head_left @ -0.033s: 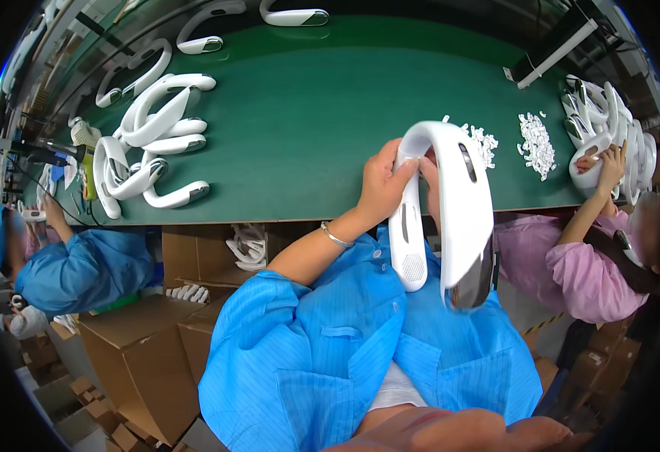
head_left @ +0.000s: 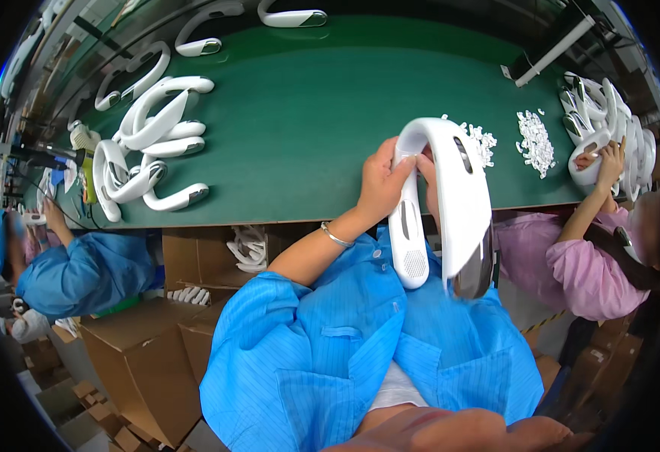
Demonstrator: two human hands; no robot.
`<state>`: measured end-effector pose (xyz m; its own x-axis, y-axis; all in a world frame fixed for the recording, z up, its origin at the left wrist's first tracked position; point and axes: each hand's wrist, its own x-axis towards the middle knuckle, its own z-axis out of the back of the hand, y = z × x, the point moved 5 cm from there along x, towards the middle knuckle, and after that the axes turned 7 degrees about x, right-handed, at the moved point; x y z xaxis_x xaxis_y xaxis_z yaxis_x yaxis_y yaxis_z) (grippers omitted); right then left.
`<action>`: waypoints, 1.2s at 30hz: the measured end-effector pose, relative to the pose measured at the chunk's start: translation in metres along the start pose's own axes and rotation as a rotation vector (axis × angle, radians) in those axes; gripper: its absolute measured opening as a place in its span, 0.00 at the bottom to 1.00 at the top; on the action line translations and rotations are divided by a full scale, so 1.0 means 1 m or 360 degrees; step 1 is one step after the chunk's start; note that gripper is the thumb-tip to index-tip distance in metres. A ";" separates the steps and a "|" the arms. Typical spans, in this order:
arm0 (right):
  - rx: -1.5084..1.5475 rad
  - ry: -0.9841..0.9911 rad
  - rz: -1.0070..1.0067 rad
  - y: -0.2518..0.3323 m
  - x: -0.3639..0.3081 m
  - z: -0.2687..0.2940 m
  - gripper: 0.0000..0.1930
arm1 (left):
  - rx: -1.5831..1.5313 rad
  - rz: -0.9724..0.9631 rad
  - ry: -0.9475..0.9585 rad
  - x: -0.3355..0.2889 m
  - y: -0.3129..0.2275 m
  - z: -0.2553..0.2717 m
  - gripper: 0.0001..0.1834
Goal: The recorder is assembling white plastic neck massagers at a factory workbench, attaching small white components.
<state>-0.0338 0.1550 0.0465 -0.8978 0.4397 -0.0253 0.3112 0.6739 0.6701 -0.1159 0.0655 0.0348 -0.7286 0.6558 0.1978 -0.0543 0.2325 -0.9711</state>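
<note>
Right of centre, your left hand (head_left: 382, 183) grips the band (head_left: 462, 203), seemingly steadying its curve; your right hand (head_left: 428, 179), mostly hidden, has an unclear hold. Clips (head_left: 535, 145), upper right, lie handy.

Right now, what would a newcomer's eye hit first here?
First, the curved white device right of centre, gripped by the left hand, with the right hand mostly hidden behind it. Then two heaps of small white parts on the green table, to its right, and a jumble of similar devices at the table's left.
</note>
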 end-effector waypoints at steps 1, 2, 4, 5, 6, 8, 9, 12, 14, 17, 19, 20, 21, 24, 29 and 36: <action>-0.0089 0.0003 0.0019 -0.001 0.001 0.003 0.19 | -0.0078 0.0042 -0.0087 0.003 0.008 0.000 0.17; -0.0197 0.0026 0.0026 -0.004 0.006 0.012 0.19 | -0.0248 0.0191 -0.0087 0.005 0.010 -0.002 0.16; -0.0478 0.0117 0.0089 -0.012 0.016 0.031 0.19 | -0.0424 0.0341 -0.0127 0.007 0.023 0.001 0.16; -0.0649 0.0152 0.0138 -0.012 0.019 0.036 0.19 | -0.0380 0.0403 -0.0162 0.009 0.020 0.003 0.16; -0.0836 0.0192 0.0197 -0.011 0.020 0.035 0.19 | -0.0331 0.0460 -0.0208 0.011 0.017 0.008 0.16; -0.1151 0.0037 0.0266 0.004 0.011 0.000 0.23 | -0.1025 0.0705 0.0006 0.008 0.086 0.020 0.15; -0.0999 -0.0082 0.0130 0.002 0.010 0.007 0.23 | -0.0999 0.0991 -0.0063 0.003 0.093 0.021 0.15; -0.0837 -0.0196 -0.0193 0.003 -0.001 0.018 0.26 | -0.0618 0.0761 -0.0122 0.022 0.020 0.011 0.14; -0.0746 -0.0146 -0.0457 -0.001 -0.011 0.018 0.26 | -0.0828 0.0858 -0.0119 0.026 0.024 0.013 0.14; -0.0566 0.0070 -0.0702 -0.006 -0.021 0.004 0.21 | -0.1024 0.0902 -0.0168 0.036 0.024 0.010 0.15; -0.0410 0.0202 -0.0752 -0.023 -0.025 0.008 0.18 | -0.0960 0.0828 -0.0203 0.038 0.021 0.007 0.17; -0.0275 0.0194 -0.0679 -0.027 -0.027 0.009 0.17 | -0.0959 0.0832 -0.0170 0.039 0.021 0.004 0.17; -0.0158 0.0180 -0.0607 -0.028 -0.028 0.006 0.17 | -0.0895 0.0809 -0.0143 0.040 0.020 0.003 0.15; -0.0055 0.0196 -0.0479 -0.025 -0.031 0.003 0.18 | -0.0874 0.0755 0.0050 0.039 0.016 -0.003 0.12; 0.0040 0.0051 -0.0439 0.003 -0.027 0.014 0.18 | -0.0448 0.0528 0.0106 0.056 -0.012 -0.037 0.23; -0.0342 -0.0748 0.0656 0.128 0.012 0.107 0.11 | 0.0737 -0.0006 0.0040 0.102 -0.008 0.004 0.24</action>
<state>0.0284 0.3101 0.0528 -0.4718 0.8814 -0.0236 0.4875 0.2831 0.8260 -0.1923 0.1276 0.0627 -0.7115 0.6739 0.1989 -0.3601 -0.1067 -0.9268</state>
